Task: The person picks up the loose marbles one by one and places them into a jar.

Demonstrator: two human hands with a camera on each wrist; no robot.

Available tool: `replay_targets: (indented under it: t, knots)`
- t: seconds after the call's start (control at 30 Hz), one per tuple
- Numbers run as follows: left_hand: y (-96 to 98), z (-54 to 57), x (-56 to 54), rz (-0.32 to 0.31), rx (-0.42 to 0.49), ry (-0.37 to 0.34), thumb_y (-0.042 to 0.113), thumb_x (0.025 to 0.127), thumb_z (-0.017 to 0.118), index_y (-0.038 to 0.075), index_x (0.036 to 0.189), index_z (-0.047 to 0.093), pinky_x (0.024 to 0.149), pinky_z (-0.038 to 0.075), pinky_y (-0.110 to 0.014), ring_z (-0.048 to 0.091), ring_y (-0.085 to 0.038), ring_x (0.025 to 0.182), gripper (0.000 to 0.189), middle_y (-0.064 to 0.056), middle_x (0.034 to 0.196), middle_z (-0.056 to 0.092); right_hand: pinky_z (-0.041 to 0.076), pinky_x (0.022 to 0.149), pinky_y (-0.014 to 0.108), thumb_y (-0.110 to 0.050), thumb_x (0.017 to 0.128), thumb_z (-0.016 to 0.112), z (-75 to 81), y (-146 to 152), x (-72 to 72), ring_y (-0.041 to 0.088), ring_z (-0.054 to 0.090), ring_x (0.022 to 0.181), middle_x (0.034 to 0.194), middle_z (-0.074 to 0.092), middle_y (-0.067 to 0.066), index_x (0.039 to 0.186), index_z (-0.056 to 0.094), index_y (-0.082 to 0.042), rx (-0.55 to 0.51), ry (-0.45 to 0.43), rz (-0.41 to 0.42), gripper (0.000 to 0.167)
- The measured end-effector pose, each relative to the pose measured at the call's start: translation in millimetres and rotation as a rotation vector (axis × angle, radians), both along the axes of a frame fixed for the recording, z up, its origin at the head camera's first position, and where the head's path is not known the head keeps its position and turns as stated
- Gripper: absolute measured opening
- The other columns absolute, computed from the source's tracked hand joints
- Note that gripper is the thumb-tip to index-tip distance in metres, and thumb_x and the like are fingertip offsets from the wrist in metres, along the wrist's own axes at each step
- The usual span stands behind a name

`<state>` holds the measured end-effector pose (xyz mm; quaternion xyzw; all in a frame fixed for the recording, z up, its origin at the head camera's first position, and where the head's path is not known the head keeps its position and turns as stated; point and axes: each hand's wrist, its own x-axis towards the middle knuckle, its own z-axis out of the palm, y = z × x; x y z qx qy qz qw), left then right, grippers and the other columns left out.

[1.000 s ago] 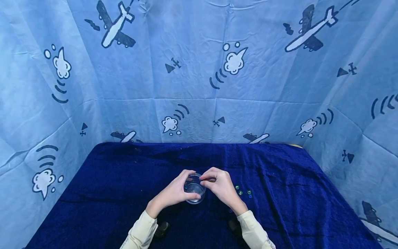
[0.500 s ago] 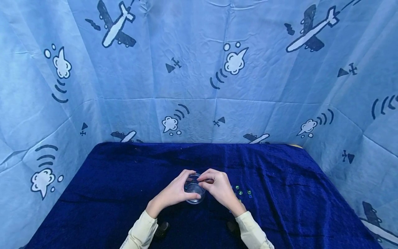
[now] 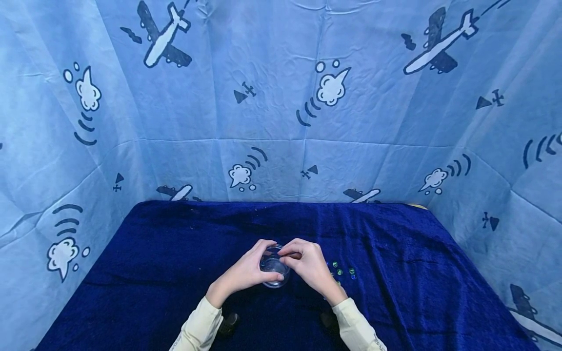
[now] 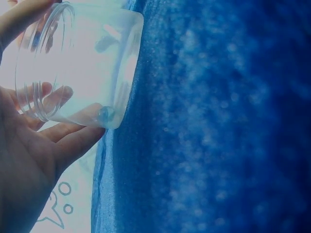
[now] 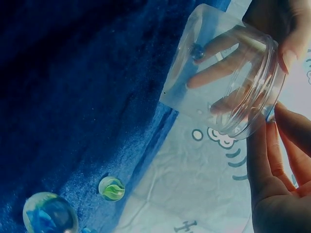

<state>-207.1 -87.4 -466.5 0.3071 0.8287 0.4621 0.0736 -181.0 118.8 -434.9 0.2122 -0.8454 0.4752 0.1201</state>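
A clear jar (image 3: 274, 265) with a threaded mouth is gripped by my left hand (image 3: 247, 268), thumb on the near side and fingers round the far side. Through its wall in the left wrist view, one bluish marble (image 4: 106, 114) shows near the base. My right hand (image 3: 309, 261) is at the jar's rim, thumb and fingertips together. Between those fingertips in the right wrist view, a small clear-and-blue marble (image 5: 270, 115) shows partly, right at the mouth; the fingers hide the rest of it.
Several green and blue marbles (image 3: 340, 272) lie on the dark blue velvet cloth (image 3: 175, 258), right of my right hand. Closer in the right wrist view are a blue marble (image 5: 50, 213) and a green one (image 5: 112, 188). A light blue printed curtain (image 3: 272, 117) surrounds the table.
My right hand has shifted slightly left, further over the jar's mouth, uncovering more marbles beside its wrist. Over the last half second it stays nearly still. The left hand and jar have not moved.
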Motion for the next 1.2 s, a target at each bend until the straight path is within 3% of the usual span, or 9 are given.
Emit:
replay_targets:
  t: [0.43,0.9,1.2]
  knots:
    - [0.5,-0.4,-0.1,0.007,0.006,-0.01,0.035,0.087,0.083,0.0,0.148,0.045,0.103,0.051,-0.05,0.059,-0.031,0.127,0.08,-0.014,0.142,0.052,0.06,0.077,0.026,0.006,0.085,0.079,2.2,1,0.6,0.018,0.072,0.086,0.091,0.073,0.003,0.09,0.08,0.0,-0.002,-0.013,0.005,0.008]
    - [1.3,1.7,1.6,0.017,-0.012,0.009,0.036,0.087,0.083,0.001,0.147,0.046,0.103,0.05,-0.05,0.06,-0.03,0.126,0.079,-0.013,0.141,0.053,0.059,0.071,0.025,0.003,0.084,0.082,6.7,5,-0.2,0.012,0.07,0.079,0.088,0.074,0.001,0.09,0.08,-0.003,-0.021,0.025,-0.056,0.009]
    - [0.4,2.1,1.5,0.016,-0.006,0.006,0.036,0.085,0.084,0.003,0.146,0.047,0.104,0.05,-0.05,0.061,-0.03,0.125,0.079,-0.014,0.139,0.053,0.059,0.07,0.028,0.001,0.085,0.082,12.4,11,-2.6,0.011,0.07,0.077,0.089,0.074,-0.003,0.091,0.08,-0.005,-0.023,-0.031,-0.107,0.008]
